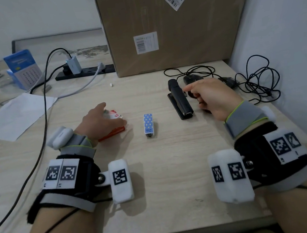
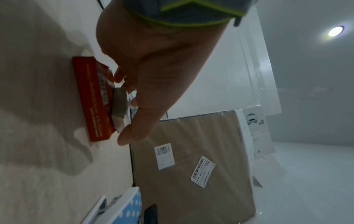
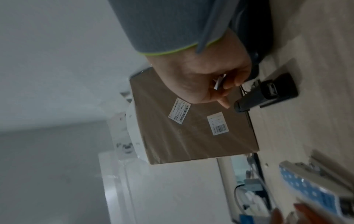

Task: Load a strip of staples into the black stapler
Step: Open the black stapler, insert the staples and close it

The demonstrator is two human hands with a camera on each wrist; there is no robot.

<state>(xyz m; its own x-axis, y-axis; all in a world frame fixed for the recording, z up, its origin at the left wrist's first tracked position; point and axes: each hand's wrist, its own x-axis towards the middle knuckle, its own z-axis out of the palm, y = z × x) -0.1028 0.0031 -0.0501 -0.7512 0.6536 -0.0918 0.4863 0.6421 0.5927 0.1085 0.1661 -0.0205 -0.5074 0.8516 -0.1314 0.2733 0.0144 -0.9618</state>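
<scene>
The black stapler [image 1: 180, 102] [image 3: 268, 92] lies closed on the wooden desk, right of centre. Just to its right my right hand [image 1: 199, 97] [image 3: 220, 84] hovers with curled fingers, pinching a short silvery strip of staples [image 3: 219, 82]; the head view hides that strip. On the left, a red staple box [image 1: 113, 131] [image 2: 91, 98] lies open, showing grey staples [image 2: 119, 104] inside. My left hand [image 1: 108, 117] [image 2: 145, 91] holds this box, thumb along its near side and fingers over the open top.
A blue dotted stapler [image 1: 148, 124] [image 2: 122, 209] lies between the hands. A big cardboard box [image 1: 174, 22] stands behind, with a black mouse [image 1: 193, 78] and tangled cable [image 1: 259, 79] by the right wall. A power strip [image 1: 85, 71], paper sheet [image 1: 16, 116] and cords occupy the left.
</scene>
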